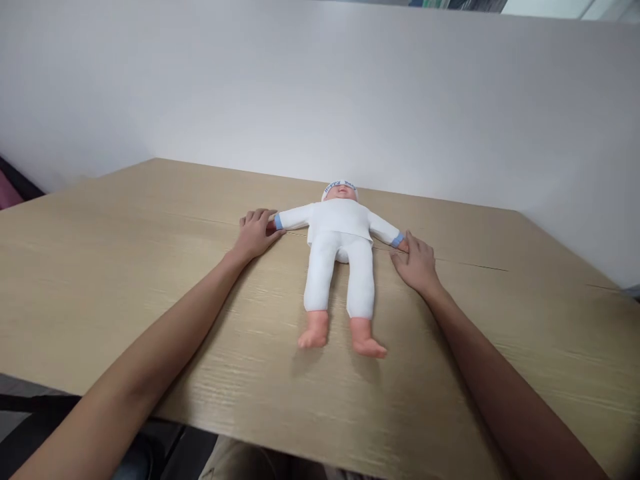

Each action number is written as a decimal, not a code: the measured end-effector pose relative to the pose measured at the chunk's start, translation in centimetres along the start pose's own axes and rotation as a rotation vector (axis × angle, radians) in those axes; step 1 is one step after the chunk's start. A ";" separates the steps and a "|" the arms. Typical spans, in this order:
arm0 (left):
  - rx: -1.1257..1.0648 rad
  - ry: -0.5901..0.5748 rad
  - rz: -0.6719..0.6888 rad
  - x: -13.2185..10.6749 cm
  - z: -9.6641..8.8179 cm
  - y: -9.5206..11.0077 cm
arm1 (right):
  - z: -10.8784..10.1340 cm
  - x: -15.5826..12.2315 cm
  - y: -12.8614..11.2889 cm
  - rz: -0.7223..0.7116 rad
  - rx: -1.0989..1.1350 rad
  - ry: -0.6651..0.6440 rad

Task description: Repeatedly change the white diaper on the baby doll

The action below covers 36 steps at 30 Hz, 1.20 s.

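A baby doll in a white top and white trousers lies on its back, its head toward the wall and its bare feet toward me. Blue cuffs end its sleeves, and a white headband with blue lettering covers its forehead and eyes. Both doll arms are spread out sideways. My left hand is closed around the doll's hand on the left side. On the right, my right hand grips the other doll hand just below the cuff. Most of each doll hand is hidden by my fingers.
The doll lies on a light wood-grain table with a thin seam running across it. A pale wall stands behind the far edge. A dark and pink item shows at the far left. My legs are below the near edge.
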<state>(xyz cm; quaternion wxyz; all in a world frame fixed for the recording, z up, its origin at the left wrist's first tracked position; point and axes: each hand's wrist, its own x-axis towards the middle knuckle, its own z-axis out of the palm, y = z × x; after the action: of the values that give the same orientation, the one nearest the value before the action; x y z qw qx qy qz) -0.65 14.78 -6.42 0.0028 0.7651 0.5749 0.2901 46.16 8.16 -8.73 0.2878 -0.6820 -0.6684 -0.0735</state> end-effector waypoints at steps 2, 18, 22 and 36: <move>-0.031 0.059 -0.062 -1.8 -0.7 1.3 | -0.9 -2.2 -1.6 -0.001 0.007 0.034; -0.698 0.088 0.082 -40.9 -5.3 21.3 | -13.0 -35.8 -13.0 -0.532 0.467 0.179; -0.631 -0.346 -0.207 -44.8 -3.0 19.5 | -8.7 -41.5 -10.8 0.246 0.659 -0.213; -0.952 -0.783 -0.543 -41.9 2.3 19.4 | -4.5 -43.9 -12.1 0.746 0.994 -0.589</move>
<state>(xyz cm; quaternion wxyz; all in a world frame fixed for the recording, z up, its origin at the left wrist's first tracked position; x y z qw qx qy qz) 10.30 -27.97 -20.26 0.6208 0.5576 0.5127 0.2021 31.71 -32.90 -22.80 0.3789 -0.6449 -0.3938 0.5343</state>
